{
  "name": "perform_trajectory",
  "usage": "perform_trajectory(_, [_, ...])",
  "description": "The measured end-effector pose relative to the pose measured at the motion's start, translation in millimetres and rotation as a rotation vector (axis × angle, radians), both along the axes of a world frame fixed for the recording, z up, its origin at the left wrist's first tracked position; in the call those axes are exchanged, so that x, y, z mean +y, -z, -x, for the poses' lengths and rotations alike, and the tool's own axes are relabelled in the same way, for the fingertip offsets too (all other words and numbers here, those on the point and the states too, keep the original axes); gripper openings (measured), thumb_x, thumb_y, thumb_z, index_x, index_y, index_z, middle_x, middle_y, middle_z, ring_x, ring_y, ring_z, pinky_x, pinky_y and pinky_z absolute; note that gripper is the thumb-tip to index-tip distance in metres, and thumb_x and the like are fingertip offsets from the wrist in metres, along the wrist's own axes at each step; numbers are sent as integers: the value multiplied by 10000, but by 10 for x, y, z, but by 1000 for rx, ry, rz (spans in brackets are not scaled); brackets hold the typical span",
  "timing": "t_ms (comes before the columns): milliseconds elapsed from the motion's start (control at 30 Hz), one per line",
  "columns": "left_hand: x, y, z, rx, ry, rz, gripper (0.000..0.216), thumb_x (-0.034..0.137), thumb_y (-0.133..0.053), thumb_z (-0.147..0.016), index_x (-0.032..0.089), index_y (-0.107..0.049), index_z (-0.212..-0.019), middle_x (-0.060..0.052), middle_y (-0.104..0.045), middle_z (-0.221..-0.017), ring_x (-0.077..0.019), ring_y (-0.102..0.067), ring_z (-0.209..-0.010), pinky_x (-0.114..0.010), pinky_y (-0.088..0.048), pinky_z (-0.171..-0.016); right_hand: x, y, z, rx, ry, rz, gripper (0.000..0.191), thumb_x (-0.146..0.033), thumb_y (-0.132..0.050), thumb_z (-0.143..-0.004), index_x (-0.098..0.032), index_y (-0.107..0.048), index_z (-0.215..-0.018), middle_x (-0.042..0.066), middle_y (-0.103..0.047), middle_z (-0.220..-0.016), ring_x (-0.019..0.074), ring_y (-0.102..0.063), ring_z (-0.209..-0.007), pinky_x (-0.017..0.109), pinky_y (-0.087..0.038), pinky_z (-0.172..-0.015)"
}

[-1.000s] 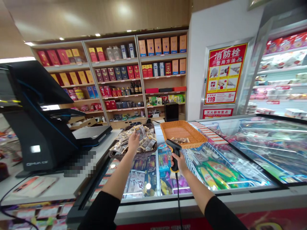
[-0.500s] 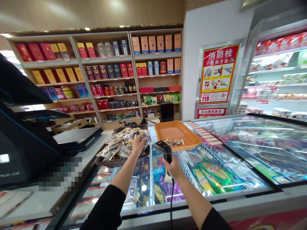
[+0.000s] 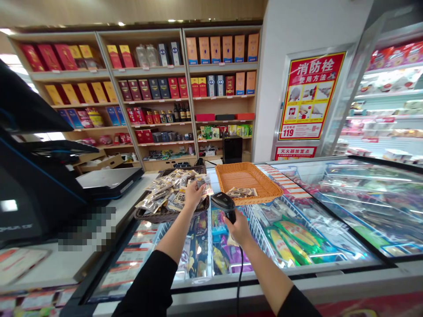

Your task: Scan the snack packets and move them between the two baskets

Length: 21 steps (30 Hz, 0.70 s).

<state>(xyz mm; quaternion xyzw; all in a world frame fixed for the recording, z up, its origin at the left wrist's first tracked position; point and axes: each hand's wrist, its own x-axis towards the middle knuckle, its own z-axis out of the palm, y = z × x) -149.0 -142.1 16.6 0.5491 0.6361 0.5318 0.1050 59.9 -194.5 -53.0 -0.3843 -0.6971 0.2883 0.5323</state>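
My left hand (image 3: 193, 195) reaches into a dark wicker basket (image 3: 165, 215) heaped with small snack packets (image 3: 165, 191), and its fingers are closed on one packet at the right side of the heap. My right hand (image 3: 238, 228) grips a black barcode scanner (image 3: 225, 204) by its handle, with the head pointing up and left toward the packets. The scanner's cable (image 3: 239, 281) hangs down toward me. An orange wicker tray (image 3: 264, 187) stands just right of the scanner with a few packets (image 3: 242, 192) lying in it. Both baskets rest on the glass lid of a chest freezer (image 3: 297, 229).
A black point-of-sale terminal (image 3: 36, 176) stands on the counter at the left. Shelves of boxed goods and bottles (image 3: 148, 92) fill the back wall. A red fire-hydrant poster (image 3: 309, 94) hangs on the white pillar, and an open refrigerated case (image 3: 386, 97) is at the right.
My view has swung slightly left and down. My left hand has shifted right across the packet heap and closed on a packet. The scanner has dropped a little and moved left.
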Motion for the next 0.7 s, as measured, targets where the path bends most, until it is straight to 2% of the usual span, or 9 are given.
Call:
perform_trajectory(200, [13,28,-5,-21,37,-40,280,409,-602,-740,150,-655,-832,-11,-615,-607,-161,-573,-613,-225,-407,-563,-13,1,9,-8,7,-3,191,-335,-582,-746,-182,-630,-850,28,-628,-644,207,-586,-603,278,-408,-556])
perform_trajectory(300, [7,41,-6,-27,61,-67,274,396,-599,-752,150,-659,-856,-26,-644,-650,-176,-597,-655,-240,-437,-596,-7,29,7,100,-29,64,181,-354,-601,-739,-186,-601,-806,0,-588,-573,176,-557,-521,267,-410,-503])
perform_trajectory(433, [-30,-28,-68,77,65,-126,275,349,-536,-815,153,-657,-967,-52,-690,-767,-191,-632,-735,-271,-474,-679,73,46,-35,567,-95,277,252,-408,-633,-740,-215,-472,-727,-68,-496,-469,106,-431,-333,235,-354,-365])
perform_trajectory(533, [-20,-128,-282,308,87,-221,345,279,-425,-887,191,-600,-1170,-87,-684,-1060,-214,-623,-987,-332,-457,-873,196,12,-113,972,-45,360,324,-421,-669,-689,-226,-420,-760,-84,-511,-505,92,-435,-333,217,-351,-353])
perform_trajectory(633, [64,-177,-659,583,171,-216,428,206,-317,-923,257,-515,-1299,-57,-527,-1351,-207,-431,-1285,-405,-280,-1087,309,-23,-197,1185,-28,407,354,-440,-659,-659,-233,-396,-775,-103,-488,-497,80,-423,-339,204,-354,-364])
perform_trajectory(700, [152,-159,-927,745,254,-41,431,236,-330,-924,289,-500,-1317,-43,-471,-1404,-224,-347,-1345,-461,-174,-1127,349,-28,-227,1227,-25,415,353,-443,-648,-662,-234,-384,-766,-107,-476,-499,76,-420,-348,201,-357,-375])
